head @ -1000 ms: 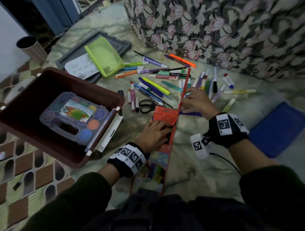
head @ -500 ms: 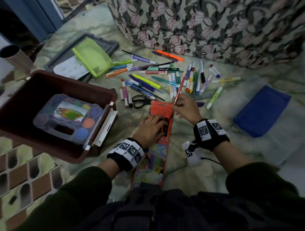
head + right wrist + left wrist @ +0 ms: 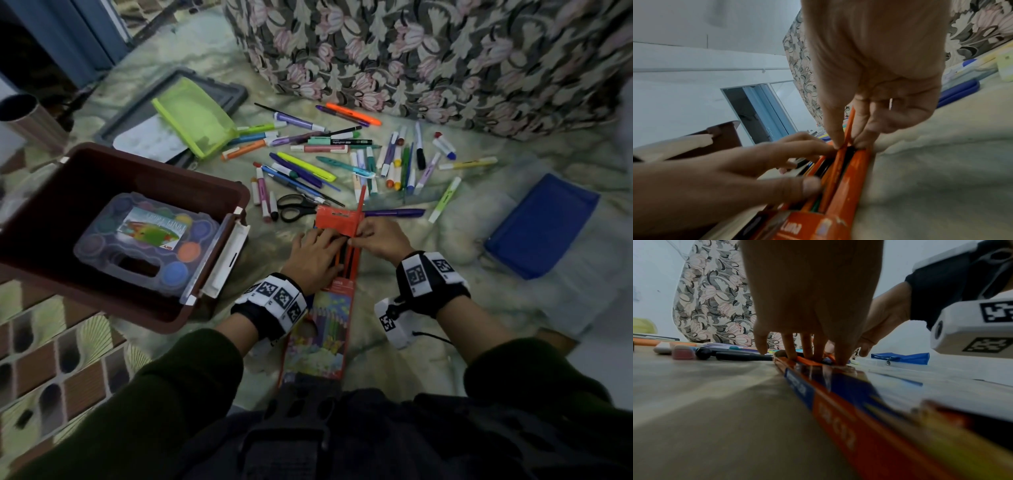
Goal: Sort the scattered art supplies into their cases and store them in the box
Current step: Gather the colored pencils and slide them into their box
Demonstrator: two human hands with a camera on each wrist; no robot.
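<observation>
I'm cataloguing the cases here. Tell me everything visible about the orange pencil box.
The orange pencil box is a flat cardboard carton with a colourful pencil picture on its front, lying on the bedsheet. Its orange top flap is folded open, pencils showing inside. The left hand presses on its opening; the right hand pinches a red pencil entering it.

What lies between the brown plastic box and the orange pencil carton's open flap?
Head view: black-handled scissors and a few upright-lying markers lie on the blanket between the brown plastic box and the orange pencil carton.
</observation>
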